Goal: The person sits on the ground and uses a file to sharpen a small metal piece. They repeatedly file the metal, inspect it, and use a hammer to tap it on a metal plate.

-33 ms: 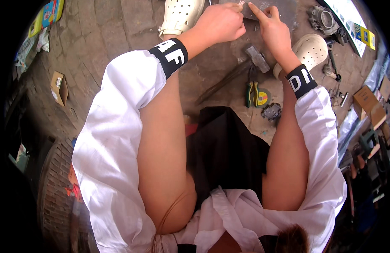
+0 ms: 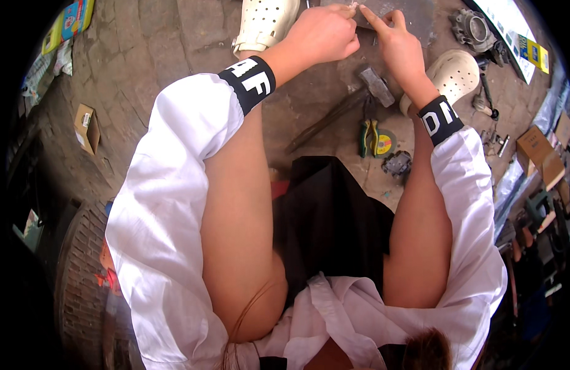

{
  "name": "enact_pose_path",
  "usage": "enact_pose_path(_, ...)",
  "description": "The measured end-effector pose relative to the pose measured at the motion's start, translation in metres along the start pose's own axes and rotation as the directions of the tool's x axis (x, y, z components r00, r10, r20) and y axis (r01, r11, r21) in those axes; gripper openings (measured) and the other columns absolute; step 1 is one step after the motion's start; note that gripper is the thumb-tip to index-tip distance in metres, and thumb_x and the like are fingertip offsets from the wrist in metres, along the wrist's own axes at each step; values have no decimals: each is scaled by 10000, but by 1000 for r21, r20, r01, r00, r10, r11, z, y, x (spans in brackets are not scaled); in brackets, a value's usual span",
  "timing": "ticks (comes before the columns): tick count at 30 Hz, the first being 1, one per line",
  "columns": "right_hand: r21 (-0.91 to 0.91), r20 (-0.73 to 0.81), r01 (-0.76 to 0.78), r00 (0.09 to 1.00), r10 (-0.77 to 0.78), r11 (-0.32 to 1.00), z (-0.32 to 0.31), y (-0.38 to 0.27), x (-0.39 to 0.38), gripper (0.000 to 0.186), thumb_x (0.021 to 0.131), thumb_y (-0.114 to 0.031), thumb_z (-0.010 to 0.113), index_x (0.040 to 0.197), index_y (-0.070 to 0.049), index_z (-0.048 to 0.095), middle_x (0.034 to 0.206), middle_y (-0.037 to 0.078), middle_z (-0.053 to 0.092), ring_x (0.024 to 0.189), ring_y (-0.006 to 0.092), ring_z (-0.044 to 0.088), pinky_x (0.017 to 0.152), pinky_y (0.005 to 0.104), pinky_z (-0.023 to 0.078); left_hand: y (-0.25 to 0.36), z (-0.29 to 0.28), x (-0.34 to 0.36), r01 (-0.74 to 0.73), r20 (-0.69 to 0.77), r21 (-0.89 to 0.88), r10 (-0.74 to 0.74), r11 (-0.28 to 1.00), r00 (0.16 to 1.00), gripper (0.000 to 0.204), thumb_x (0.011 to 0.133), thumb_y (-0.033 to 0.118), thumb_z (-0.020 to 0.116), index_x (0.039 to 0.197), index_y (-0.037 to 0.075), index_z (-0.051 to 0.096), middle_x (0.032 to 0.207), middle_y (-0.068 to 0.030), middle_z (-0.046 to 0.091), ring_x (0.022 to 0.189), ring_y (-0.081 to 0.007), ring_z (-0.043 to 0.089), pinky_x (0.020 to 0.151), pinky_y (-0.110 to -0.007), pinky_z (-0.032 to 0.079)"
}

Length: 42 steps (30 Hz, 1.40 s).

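Observation:
My left hand is closed in a pinch on a small pale object at the top centre, too small to name. My right hand has its index finger stretched out, its tip right by that object, and the other fingers bent but apart. Beneath both hands lies a dark flat metal plate. Below them on the paving are a hammer with a wooden handle, green-and-yellow pliers, a yellow disc and a small dark metal part.
My legs frame the paving, feet in cream clogs. At right are metal housings, a white board, loose tools and cardboard boxes. At left are a small carton and a yellow packet.

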State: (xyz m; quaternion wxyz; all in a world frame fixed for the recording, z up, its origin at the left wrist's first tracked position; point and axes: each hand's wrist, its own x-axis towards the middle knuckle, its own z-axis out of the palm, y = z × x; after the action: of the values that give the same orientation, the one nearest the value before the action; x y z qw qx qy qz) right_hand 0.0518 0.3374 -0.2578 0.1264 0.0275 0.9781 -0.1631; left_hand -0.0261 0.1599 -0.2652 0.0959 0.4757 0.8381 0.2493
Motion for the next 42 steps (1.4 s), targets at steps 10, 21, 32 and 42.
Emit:
enact_pose_path(10, -8, 20, 56, 998, -56, 998, 6, -3, 1, 613, 842, -56, 518, 1422, -249, 475, 1176, 282, 528, 755, 394, 664, 671, 427, 550, 0, 1, 1, 2, -16, -11, -2, 1000, 1000, 238, 761, 196, 608, 781, -29, 684, 862, -166, 660, 871, -301, 653, 786, -383, 540)
enact_pose_path(21, -43, -48, 66, 997, -68, 997, 9, -3, 2, 570, 850, -71, 525, 1401, -210, 489, 1147, 271, 528, 750, 395, 661, 667, 429, 548, 3, -1, 3, 23, 16, -10, -23, 1000, 1000, 233, 759, 194, 609, 763, -29, 678, 866, -173, 662, 858, -302, 655, 761, -389, 549)
enact_pose_path(32, 25, -8, 81, 997, -81, 996, 7, -4, -1, 606, 823, -53, 547, 1399, -235, 495, 1127, 257, 533, 748, 394, 652, 669, 440, 543, 0, -1, 2, 7, -31, -28, -7, 1000, 999, 222, 760, 189, 610, 768, -22, 678, 873, -165, 663, 873, -303, 652, 771, -390, 547)
enact_pose_path(42, -29, 9, 69, 998, -69, 997, 4, -7, -4, 627, 812, -49, 551, 1411, -222, 481, 1150, 284, 531, 751, 408, 656, 668, 444, 545, 0, 2, -1, -9, -36, -55, 7, 998, 999, 240, 767, 182, 601, 826, -36, 684, 905, -176, 665, 899, -310, 649, 803, -393, 537)
